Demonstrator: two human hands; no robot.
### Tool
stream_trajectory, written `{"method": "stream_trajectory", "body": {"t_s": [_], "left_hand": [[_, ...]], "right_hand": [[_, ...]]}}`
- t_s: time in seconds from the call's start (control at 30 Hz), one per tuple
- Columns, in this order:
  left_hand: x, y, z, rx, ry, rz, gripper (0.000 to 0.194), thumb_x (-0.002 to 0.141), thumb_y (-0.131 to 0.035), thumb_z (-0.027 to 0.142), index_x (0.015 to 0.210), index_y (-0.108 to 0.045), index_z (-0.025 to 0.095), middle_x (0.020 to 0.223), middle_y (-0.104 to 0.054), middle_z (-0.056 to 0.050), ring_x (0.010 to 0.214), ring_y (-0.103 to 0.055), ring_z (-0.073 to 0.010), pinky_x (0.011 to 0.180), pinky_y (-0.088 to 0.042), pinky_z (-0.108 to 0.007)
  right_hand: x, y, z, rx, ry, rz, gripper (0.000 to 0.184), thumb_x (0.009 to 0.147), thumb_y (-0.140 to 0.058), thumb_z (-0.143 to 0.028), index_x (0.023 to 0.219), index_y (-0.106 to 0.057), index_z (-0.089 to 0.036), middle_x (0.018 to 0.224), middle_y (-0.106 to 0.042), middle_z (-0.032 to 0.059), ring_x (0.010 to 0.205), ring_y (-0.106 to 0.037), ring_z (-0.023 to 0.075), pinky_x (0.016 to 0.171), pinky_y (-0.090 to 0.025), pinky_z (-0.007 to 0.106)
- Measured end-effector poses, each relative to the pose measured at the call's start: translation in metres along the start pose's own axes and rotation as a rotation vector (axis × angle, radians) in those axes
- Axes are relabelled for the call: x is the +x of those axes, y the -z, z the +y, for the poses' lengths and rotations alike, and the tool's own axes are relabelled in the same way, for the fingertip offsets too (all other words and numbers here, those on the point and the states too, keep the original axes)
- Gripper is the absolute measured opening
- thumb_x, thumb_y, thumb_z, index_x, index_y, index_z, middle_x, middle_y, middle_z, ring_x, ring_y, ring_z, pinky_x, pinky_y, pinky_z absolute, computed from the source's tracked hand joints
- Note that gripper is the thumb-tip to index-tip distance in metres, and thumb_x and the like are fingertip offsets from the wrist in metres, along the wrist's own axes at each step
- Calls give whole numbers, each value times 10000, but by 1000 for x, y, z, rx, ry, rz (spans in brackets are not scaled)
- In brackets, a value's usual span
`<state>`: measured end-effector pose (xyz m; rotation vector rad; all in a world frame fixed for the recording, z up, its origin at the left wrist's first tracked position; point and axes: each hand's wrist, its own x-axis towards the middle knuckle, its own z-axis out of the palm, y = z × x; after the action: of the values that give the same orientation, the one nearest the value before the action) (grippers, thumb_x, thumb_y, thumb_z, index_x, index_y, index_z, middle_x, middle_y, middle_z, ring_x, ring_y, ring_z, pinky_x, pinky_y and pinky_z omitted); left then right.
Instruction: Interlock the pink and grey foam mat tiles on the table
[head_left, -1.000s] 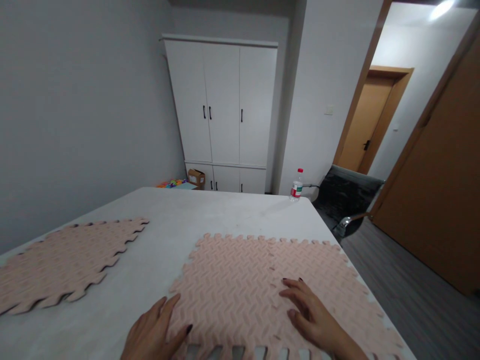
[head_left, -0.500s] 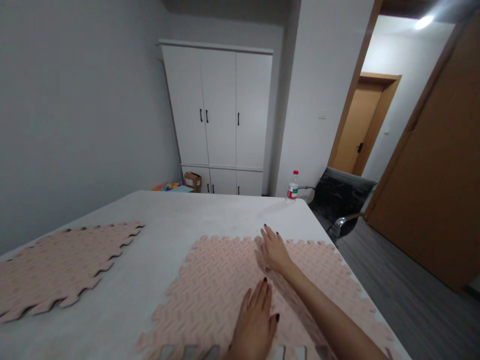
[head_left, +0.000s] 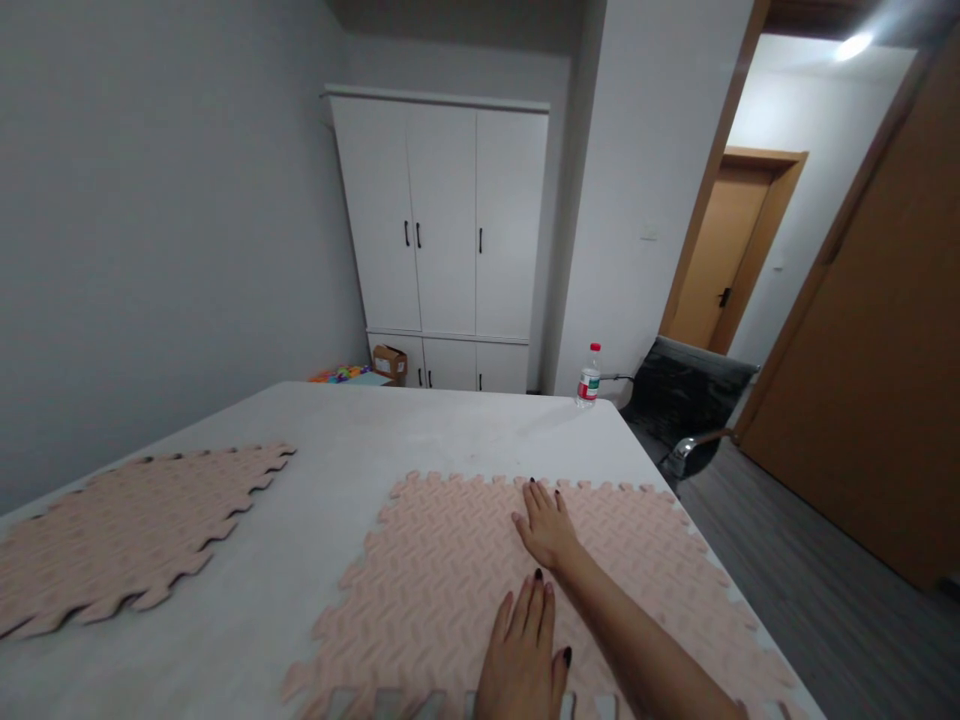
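Observation:
A pink foam mat (head_left: 435, 570) with a raised woven pattern and jigsaw-toothed edges lies on the white table before me. My right hand (head_left: 547, 525) rests palm down near the mat's far edge, its fingers stretched out. Closer to me, my left hand (head_left: 517, 650) is also laid flat on the mat, fingers extended and thumb out to the right. Neither hand is gripping anything. Whether a seam runs under my hands and right forearm I cannot tell.
A second pink foam mat (head_left: 142, 530) lies on the left of the white table (head_left: 360, 430). A red-capped plastic bottle (head_left: 589, 378) stands at the far right corner. A black chair (head_left: 682, 400) is beyond the right edge; a cardboard box (head_left: 390, 364) is behind the table.
My right hand has come down and slightly toward me, its fingertips now over the mat's far edge rather than past it. My left hand has shifted slightly right and nearer.

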<state>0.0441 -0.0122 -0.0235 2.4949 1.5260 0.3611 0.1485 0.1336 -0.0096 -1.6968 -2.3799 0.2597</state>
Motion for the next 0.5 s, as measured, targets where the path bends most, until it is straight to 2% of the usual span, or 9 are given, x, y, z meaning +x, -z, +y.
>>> {"method": "stream_trajectory", "body": {"t_s": [0.1, 0.17, 0.27, 0.4, 0.5], "left_hand": [[-5, 9, 3, -28, 8, 42, 539, 909, -315, 332, 1425, -239, 194, 1478, -236, -63, 1372, -227, -247, 1124, -270, -494], [-9, 18, 3, -44, -9, 11, 521, 916, -290, 318, 1423, -256, 201, 1481, -255, -52, 1373, -232, -217, 1136, -251, -466], [-15, 29, 5, -71, -34, -16, 518, 911, -298, 313, 1417, -287, 202, 1479, -275, -57, 1372, -240, -201, 1146, -223, -462], [-25, 44, 10, -159, -45, 39, 520, 887, -352, 324, 1392, -351, 202, 1449, -356, -73, 1355, -289, -213, 1143, -190, -495], [-40, 71, -6, -191, -125, 33, 430, 837, -440, 287, 1257, -519, 332, 1369, -484, 42, 1261, -434, -117, 1085, -320, -292]], "right_hand": [[-3, 0, 0, -3, 1, -16, 682, 914, -127, -532, 1452, -188, -118, 1514, -171, 114, 1397, -95, 227, 1110, -6, 451], [-5, 1, -1, -4, 3, -24, 678, 913, -136, -533, 1452, -187, -125, 1516, -163, 110, 1398, -87, 221, 1109, 1, 453], [-6, 3, -3, 3, 4, -34, 669, 915, -149, -530, 1450, -195, -130, 1515, -170, 106, 1398, -89, 215, 1109, -4, 456], [-10, 11, -6, 50, 29, -51, 675, 919, -171, -524, 1440, -217, -97, 1509, -184, 124, 1396, -108, 213, 1112, -7, 463], [-23, 25, -7, 101, 71, -78, 658, 917, -174, -542, 1446, -204, -152, 1516, -173, 79, 1395, -114, 193, 1116, -22, 482]]}}
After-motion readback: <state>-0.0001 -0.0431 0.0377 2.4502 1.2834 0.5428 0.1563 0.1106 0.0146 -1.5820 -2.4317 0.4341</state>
